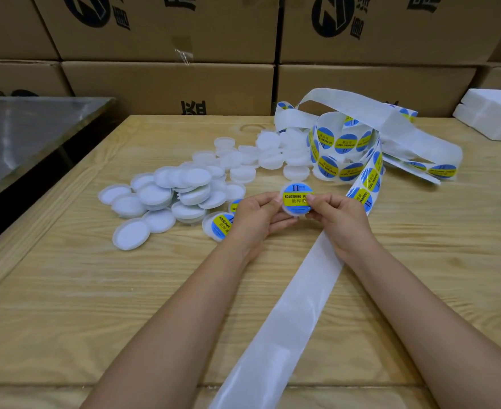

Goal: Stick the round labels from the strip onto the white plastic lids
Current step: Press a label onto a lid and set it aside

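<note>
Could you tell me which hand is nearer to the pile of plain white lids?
Left. The left hand is just right of the pile; the right hand is farther right, over the strip.

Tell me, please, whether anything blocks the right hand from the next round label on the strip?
Nothing visible does. The right hand, pinching the labelled white plastic lid with the left hand, lies directly beside the next blue-and-yellow round label on the white backing strip.
</note>
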Tool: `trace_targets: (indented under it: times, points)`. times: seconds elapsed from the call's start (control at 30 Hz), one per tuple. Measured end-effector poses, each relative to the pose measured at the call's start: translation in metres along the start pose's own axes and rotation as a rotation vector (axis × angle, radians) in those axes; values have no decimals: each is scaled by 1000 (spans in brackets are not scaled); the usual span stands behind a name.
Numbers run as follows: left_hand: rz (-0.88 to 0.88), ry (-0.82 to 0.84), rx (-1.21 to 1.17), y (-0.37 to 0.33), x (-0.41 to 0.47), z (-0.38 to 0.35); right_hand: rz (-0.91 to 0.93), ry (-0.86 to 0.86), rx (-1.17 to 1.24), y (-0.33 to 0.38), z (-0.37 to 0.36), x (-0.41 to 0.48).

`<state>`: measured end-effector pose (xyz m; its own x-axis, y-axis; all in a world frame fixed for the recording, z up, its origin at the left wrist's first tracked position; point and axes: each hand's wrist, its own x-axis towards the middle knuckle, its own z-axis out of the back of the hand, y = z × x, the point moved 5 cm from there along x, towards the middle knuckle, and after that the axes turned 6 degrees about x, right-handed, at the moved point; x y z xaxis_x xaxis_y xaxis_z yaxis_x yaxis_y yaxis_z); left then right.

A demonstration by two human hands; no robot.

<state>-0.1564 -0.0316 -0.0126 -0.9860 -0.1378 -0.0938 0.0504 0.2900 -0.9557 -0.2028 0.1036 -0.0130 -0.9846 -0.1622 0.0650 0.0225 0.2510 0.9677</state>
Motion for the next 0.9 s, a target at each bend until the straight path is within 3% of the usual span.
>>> trace_targets:
  times: [0.47,0.9]
  points:
    - [-71,-117,146,3,1,-1,51,-83,-229,2,2,-2]
    - [-548,-298,673,-8,-17,-15,118,-259,-322,5,4,-14]
